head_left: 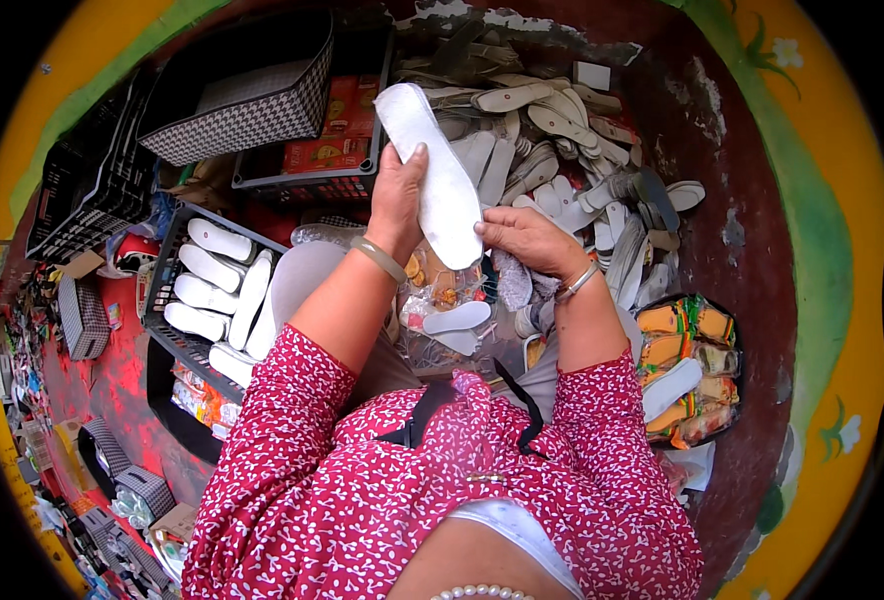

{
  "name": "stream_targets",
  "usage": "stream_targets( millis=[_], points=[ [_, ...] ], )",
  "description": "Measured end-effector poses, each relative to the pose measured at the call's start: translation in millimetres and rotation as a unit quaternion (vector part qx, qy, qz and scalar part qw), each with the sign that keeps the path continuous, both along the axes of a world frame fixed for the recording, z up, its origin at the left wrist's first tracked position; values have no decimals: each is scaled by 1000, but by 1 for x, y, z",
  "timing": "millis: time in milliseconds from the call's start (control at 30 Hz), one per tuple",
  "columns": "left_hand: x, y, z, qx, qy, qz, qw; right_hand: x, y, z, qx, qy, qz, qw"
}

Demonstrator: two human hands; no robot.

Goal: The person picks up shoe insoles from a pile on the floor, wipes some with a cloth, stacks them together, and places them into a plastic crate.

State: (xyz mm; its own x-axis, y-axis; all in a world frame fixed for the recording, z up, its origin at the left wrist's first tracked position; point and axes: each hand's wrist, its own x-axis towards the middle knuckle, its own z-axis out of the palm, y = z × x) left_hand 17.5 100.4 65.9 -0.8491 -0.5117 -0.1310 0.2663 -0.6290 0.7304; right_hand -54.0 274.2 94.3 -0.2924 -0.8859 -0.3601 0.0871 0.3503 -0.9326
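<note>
A white shoe insole (pixel 430 165) is held up in front of me, its wider end pointing away. My left hand (pixel 396 198) grips its left edge, thumb along the upper face. At the near right end of the insole, my right hand (pixel 534 240) pinches the edge between thumb and fingers. Below my hands, in my lap area, a smaller pale insole (pixel 457 317) lies on a clear plastic-looking surface among loose bits. Beyond my right hand spreads a large heap of insoles (pixel 562 120), white and grey, piled loosely.
To the left, a black plastic crate (pixel 174 345) holds several white insoles. Behind it stand a houndstooth-patterned bin (pixel 232 135) and a crate with red boxes (pixel 347 108). At right is a black basket (pixel 734 350) of orange packets. A dark red wall (pixel 752 200) bounds the right side.
</note>
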Motion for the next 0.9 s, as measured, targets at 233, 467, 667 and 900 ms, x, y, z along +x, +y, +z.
stream_targets(
  millis=[233,467,667,900],
  points=[
    [-2,-3,-10,-87,-47,148,984,21,-18,-8,-51,-115,-91,988],
    [-2,-6,-9,-51,-26,104,993,21,-10,0,-38,-24,-69,997],
    [1,-8,-1,-18,-90,17,996,27,-9,-5,-19,-18,-51,998],
    [-1,-3,-6,-52,-73,-41,995,30,-8,1,44,67,48,996]
  ],
)
